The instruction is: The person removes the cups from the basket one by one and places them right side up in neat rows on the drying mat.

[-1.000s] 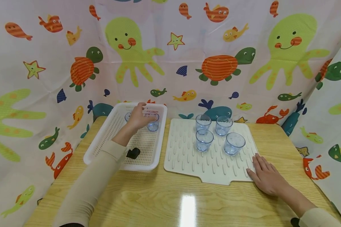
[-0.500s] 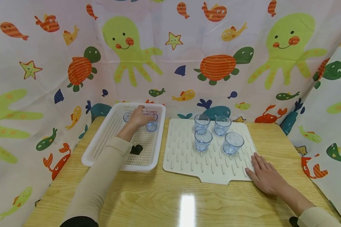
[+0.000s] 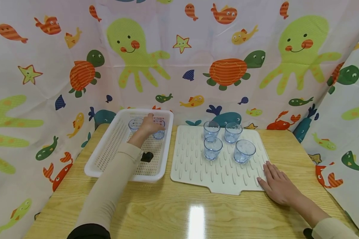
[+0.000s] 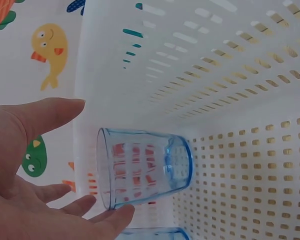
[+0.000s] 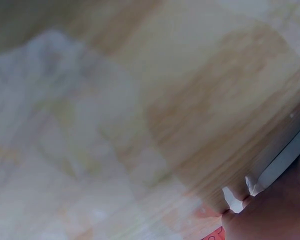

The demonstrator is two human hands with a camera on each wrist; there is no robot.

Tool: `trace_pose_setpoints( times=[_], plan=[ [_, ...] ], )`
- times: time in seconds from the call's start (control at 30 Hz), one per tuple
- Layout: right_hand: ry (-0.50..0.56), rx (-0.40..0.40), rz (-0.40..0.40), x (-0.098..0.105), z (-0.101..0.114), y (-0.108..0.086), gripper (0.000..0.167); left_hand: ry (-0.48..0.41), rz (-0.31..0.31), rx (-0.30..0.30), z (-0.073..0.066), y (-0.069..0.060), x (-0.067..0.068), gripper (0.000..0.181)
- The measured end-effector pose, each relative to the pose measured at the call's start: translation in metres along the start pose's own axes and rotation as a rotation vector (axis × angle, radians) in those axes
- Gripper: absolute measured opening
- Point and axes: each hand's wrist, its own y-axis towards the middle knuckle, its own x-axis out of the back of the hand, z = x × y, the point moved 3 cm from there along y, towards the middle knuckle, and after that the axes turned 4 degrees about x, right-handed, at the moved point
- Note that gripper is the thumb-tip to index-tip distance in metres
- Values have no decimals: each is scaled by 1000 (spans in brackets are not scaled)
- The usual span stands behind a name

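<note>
In the head view my left hand (image 3: 147,126) reaches into a white perforated basket (image 3: 91,164). A clear blue glass (image 3: 134,124) stands to its left, another glass (image 3: 159,134) to its right, partly covered by the hand. The left wrist view has thumb and fingers (image 4: 57,112) spread apart beside the rim of a glass (image 4: 145,165); the fingertips lie close to it, and contact is unclear. Part of a second glass (image 4: 160,233) shows below. My right hand (image 3: 280,187) lies flat at the right edge of a cream drying mat (image 3: 188,166).
Several blue glasses (image 3: 212,148) stand upright on the mat, toward its back and right. A small black object (image 3: 147,157) shows in the basket beside the left wrist. Behind the wooden table (image 3: 155,209) hangs a curtain (image 3: 173,73) with sea animals.
My left hand has shifted slightly right within the basket, uncovering more of the left glass. The head view has drifted a little. My right hand and the glasses on the mat stay put.
</note>
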Motion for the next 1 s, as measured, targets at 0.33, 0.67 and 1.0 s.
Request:
trace_pose_setpoints(
  times=[0.33,0.67,1.0],
  plan=[
    [3,0,0,0,-1,0,84,-18,3,11,0,3,-4,90],
    [6,2,-6,-1,0,0,84,26,-3,65,12,14,-6,92],
    [1,-1,-10,0,0,0,84,31,-10,86,17,23,-10,91]
  ],
)
